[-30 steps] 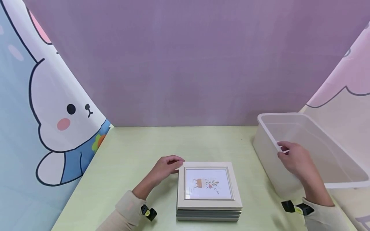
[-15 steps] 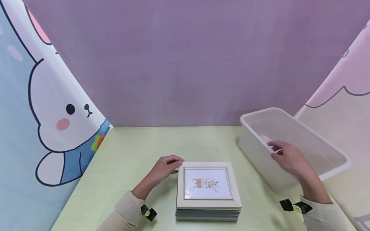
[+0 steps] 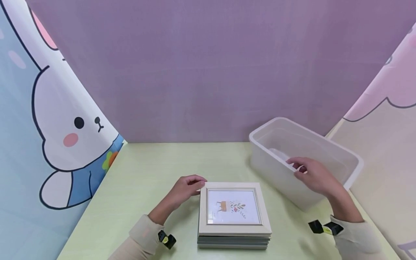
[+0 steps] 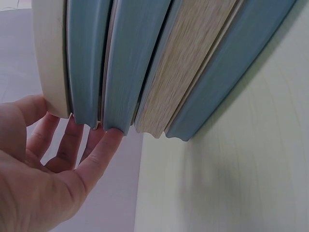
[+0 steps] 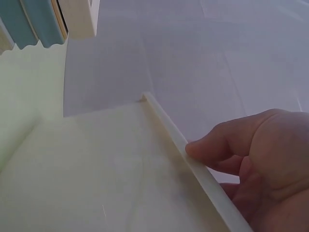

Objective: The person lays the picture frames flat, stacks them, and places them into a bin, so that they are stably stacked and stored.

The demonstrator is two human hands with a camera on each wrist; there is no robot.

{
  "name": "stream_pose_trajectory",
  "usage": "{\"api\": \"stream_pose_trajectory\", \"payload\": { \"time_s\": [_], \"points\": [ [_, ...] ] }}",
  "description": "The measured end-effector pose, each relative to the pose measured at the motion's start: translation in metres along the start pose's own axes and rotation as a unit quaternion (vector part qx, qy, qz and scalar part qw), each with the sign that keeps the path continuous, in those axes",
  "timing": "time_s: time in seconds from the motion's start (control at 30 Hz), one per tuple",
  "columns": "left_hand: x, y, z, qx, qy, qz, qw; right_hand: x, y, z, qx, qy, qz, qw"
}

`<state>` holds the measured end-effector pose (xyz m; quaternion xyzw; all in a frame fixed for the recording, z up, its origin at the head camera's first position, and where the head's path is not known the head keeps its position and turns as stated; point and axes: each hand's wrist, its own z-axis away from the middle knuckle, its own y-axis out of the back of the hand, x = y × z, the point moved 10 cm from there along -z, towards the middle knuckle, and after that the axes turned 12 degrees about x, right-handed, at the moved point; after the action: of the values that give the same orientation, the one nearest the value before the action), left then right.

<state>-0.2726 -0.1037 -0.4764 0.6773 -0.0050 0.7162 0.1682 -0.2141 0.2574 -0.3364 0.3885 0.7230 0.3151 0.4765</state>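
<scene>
A stack of picture frames (image 3: 233,242) lies on the table, in front of the person. On top is a cream frame (image 3: 234,230) holding a print of an orange-brown shape and leafy sprigs. The left hand (image 3: 186,189) rests at the stack's far left corner. In the left wrist view, its thumb and spread fingertips touch the edges of the cream frame and the blue frames (image 4: 137,67) below. To the right, the right hand (image 3: 313,175) pinches the near long rim of a translucent white plastic bin (image 3: 271,173). Its thumb lies on one side of the rim, its fingers on the other.
The pale green table (image 3: 156,159) meets a purple backdrop (image 3: 201,72) at its far edge. A rabbit-print cloth (image 3: 65,108) hangs on the left, and a pink and cream cloth (image 3: 383,133) on the right. The bin stands angled near the right edge.
The right hand has drawn the bin leftward, closer to the frames, and the bin has turned. The left hand and the stack stay in place.
</scene>
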Motion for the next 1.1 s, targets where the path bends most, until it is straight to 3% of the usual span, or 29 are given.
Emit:
{"api": "stream_pose_trajectory", "payload": {
  "time_s": [0.47, 1.1],
  "points": [
    [-0.001, 0.002, 0.000, -0.006, -0.001, -0.002, 1.0000, -0.022, -0.013, -0.012, -0.027, 0.048, -0.021, 0.9983],
    [-0.002, 0.004, 0.000, -0.004, 0.005, 0.003, 1.0000, -0.053, -0.046, -0.043, -0.051, 0.091, -0.037, 0.9938]
  ]
}}
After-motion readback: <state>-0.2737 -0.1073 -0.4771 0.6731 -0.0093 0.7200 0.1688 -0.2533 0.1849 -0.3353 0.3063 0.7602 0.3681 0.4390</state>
